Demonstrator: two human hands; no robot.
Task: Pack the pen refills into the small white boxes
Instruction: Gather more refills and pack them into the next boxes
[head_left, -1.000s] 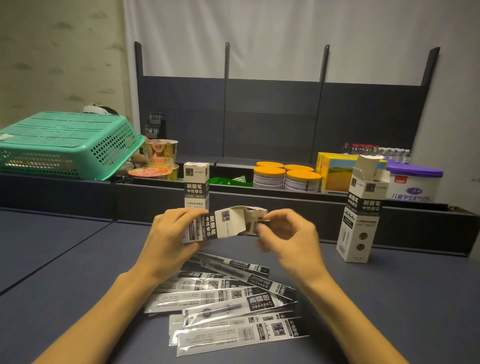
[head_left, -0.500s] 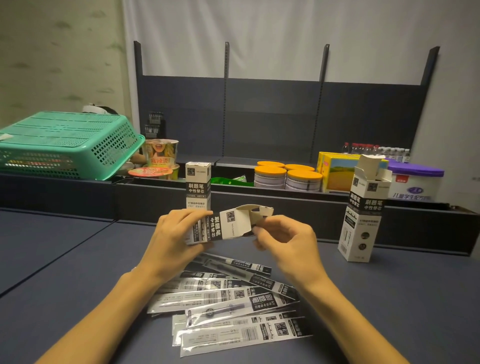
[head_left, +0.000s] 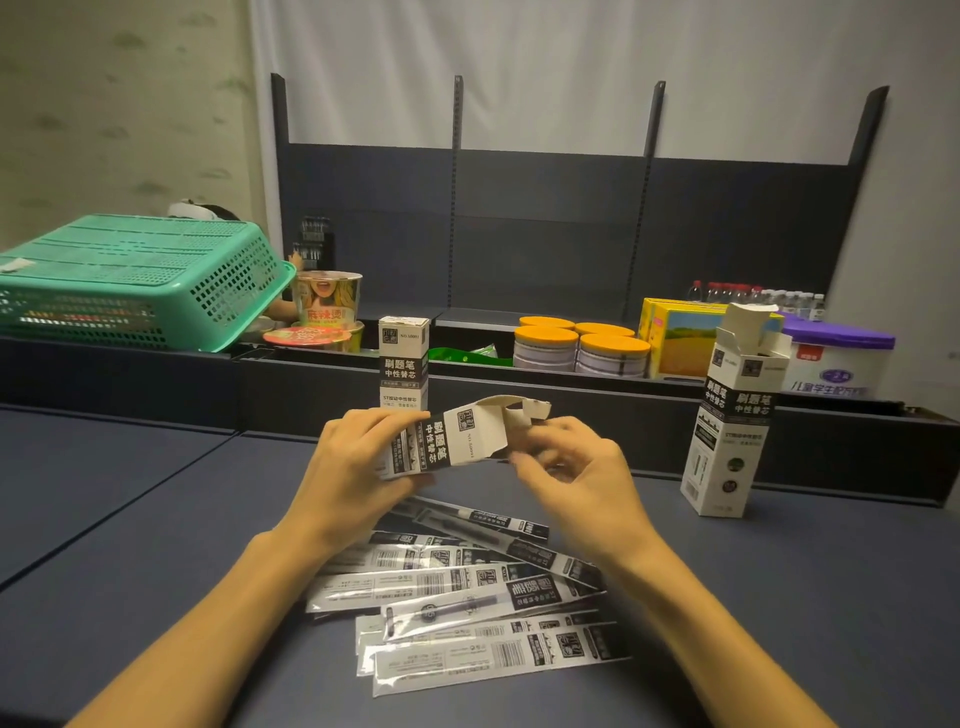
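fingers of left hand grip small white-and-black cardboard box lying sideways; right hand pinches its open end flap above clear-sleeved pen refills on dark blue table.

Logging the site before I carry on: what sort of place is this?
Probably a shop stockroom or mock store: bare dark shelving, orange-lidded tins and bottled drinks behind a blue table.

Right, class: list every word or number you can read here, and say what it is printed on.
"刷题笔 中性替芯": closed standing box.
"NO.S0091": same box, top.
"刷题笔 中性替芯": open standing box.
"刷题笔 中性替芯": box in left hand.
Refill packets, noodle cup, purple-lidded tub: too blurred.
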